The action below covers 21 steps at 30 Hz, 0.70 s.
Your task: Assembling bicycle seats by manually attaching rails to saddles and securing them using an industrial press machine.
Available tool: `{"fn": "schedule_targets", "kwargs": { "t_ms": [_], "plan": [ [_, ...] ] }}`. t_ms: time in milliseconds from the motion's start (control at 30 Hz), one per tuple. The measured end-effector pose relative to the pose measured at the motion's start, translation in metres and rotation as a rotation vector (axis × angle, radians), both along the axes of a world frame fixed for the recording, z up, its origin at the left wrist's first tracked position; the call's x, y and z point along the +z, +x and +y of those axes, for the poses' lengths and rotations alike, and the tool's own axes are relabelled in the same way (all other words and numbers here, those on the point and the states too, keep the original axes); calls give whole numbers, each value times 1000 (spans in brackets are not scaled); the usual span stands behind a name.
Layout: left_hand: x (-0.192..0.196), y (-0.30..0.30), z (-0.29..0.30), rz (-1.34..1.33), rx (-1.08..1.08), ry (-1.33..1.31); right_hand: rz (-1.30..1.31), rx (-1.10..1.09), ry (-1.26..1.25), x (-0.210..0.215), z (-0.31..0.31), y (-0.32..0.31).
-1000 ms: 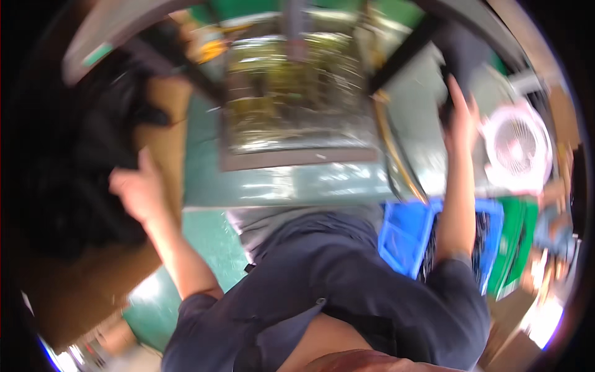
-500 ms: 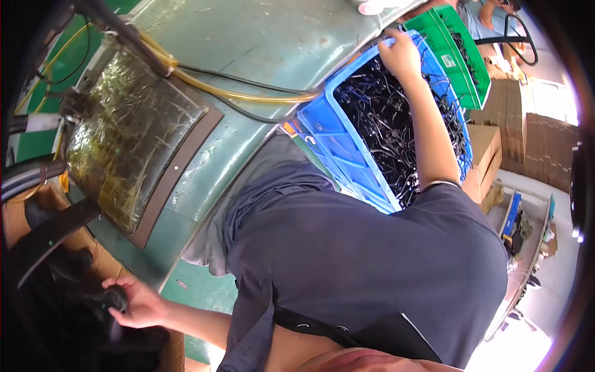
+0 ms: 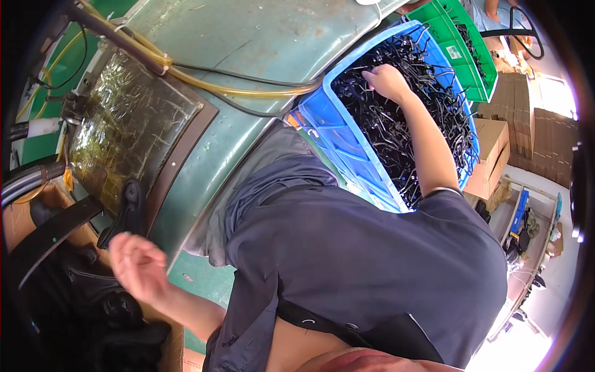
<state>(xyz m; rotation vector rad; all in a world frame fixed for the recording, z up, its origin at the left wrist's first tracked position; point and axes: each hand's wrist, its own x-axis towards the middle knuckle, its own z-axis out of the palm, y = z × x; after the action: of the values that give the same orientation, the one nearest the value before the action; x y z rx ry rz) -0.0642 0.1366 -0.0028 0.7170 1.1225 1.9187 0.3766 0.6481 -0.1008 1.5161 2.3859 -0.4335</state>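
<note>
At the lower left, my left hand (image 3: 137,266) is slightly blurred, its fingers curled at the near end of a long, black moulded piece (image 3: 131,208) shaped like a bicycle saddle. That piece overlaps the near corner of the work plate. At the upper right, my right hand (image 3: 389,82) reaches into a blue crate (image 3: 353,133) full of thin, bent black rods (image 3: 381,127). Its fingers are bent down and pressed together among the rods. What lies between those fingertips cannot be made out.
Similar black pieces (image 3: 118,310) fill a cardboard box (image 3: 176,347) beside my left arm. A green metal bench (image 3: 248,56) carries the film-covered plate (image 3: 139,124) and yellow hoses (image 3: 248,93). Beyond the blue crate stand a green crate (image 3: 489,87) and cardboard boxes (image 3: 493,149).
My left hand has risen out of the box with the black saddle-shaped piece, toward the plate. My right hand has moved from the crate's far rim down into the rods.
</note>
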Motion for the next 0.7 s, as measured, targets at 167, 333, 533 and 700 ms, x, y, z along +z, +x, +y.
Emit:
{"fn": "schedule_targets", "kwargs": {
  "t_ms": [167,333,533,700],
  "plan": [
    [10,-37,-49,1058,932,-648,253,-261,73,131,-46,-13],
    [-25,-55,-70,1163,654,-897,776,-420,-3,217,-35,-2],
    [-37,-58,-66,1108,906,-803,1203,-389,-296,100,-40,-149],
    [-17,-11,-54,1421,982,-555,465,556,525,58,-44,-184]
  ]
}}
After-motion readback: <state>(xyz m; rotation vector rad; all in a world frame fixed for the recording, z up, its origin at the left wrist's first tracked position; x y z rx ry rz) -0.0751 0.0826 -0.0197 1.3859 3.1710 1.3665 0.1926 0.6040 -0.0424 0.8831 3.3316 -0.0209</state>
